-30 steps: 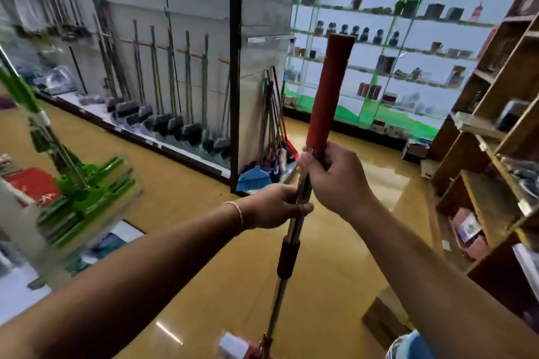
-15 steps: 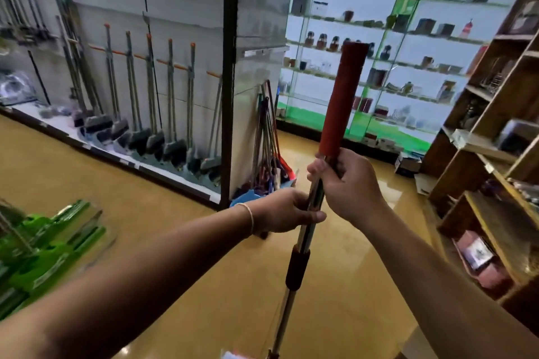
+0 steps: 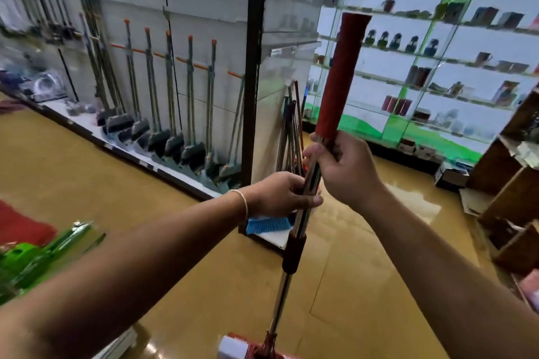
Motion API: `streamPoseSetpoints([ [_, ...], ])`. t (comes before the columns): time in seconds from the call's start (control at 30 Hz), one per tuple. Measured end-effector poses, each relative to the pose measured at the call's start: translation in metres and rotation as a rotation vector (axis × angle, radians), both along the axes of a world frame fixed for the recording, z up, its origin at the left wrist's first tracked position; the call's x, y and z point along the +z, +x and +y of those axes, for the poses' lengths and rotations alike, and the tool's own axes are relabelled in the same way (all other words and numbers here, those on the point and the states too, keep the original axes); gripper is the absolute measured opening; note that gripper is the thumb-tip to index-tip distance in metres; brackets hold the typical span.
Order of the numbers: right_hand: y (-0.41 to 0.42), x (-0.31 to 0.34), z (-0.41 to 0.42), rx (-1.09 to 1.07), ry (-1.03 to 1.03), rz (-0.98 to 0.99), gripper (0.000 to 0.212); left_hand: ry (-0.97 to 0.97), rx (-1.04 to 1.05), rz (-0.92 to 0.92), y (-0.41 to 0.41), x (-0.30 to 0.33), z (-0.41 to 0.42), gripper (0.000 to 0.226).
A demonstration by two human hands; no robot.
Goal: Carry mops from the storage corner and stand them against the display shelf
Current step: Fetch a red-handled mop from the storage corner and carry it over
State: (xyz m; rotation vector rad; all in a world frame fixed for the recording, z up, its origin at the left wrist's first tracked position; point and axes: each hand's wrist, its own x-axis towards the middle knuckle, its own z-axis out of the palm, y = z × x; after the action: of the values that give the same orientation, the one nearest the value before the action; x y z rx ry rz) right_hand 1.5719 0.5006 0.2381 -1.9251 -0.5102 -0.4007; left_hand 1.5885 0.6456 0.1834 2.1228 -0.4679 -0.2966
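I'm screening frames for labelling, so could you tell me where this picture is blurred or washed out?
Head view: the mop and both hands, left and right, are fairly sharp; the left edge and green items smear with motion blur; the far shelves look overexposed; the floor shows glare; straight lines bow from the wide lens.

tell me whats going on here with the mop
A person is carrying a mop upright through a shop aisle, both hands on its metal pole. The right hand grips just below the red foam grip; the left hand holds lower down. The mop head is near the floor at the bottom edge of the view. Ahead stands the display shelf with a row of mops and brooms already leaning against it.
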Motion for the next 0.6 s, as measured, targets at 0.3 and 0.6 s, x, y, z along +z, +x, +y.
streamPoseSetpoints([
  [0.3,0.175,-0.011,0.041,0.204,0.002,0.034,0.02,0.073,0.193,0.074,0.141,0.001,0.041,0.03],
  [0.6,0.28,-0.003,0.103,0.382,-0.035,0.039,0.015,0.032,0.385,0.096,0.224,0.007,0.098,0.036],
])
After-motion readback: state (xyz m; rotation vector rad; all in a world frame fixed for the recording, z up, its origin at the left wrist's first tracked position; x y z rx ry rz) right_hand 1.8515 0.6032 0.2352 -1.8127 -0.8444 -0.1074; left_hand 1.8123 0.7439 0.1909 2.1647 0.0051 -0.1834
